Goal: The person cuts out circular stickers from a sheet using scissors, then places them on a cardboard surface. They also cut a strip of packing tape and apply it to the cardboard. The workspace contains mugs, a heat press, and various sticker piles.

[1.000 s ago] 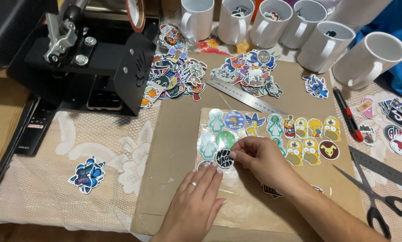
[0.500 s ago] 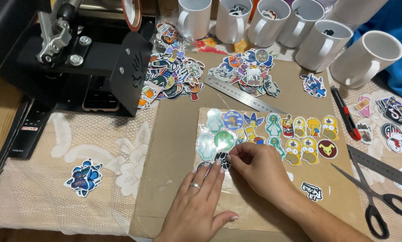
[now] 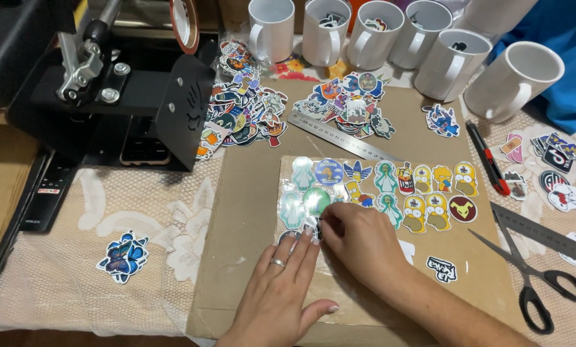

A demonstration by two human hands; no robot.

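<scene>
Head view, left hand (image 3: 281, 283) flat on clear sheet (image 3: 339, 270), right hand (image 3: 359, 241) grip pinching half-hidden dark sticker (image 3: 311, 229).

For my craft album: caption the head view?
Both hands press stickers onto a clear sheet beside white mugs.

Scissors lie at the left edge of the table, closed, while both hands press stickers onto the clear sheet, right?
Not quite. The head view shows the scissors at the right edge, blades open. Both the left hand and right hand do rest on the stickers on the clear sheet.
</scene>
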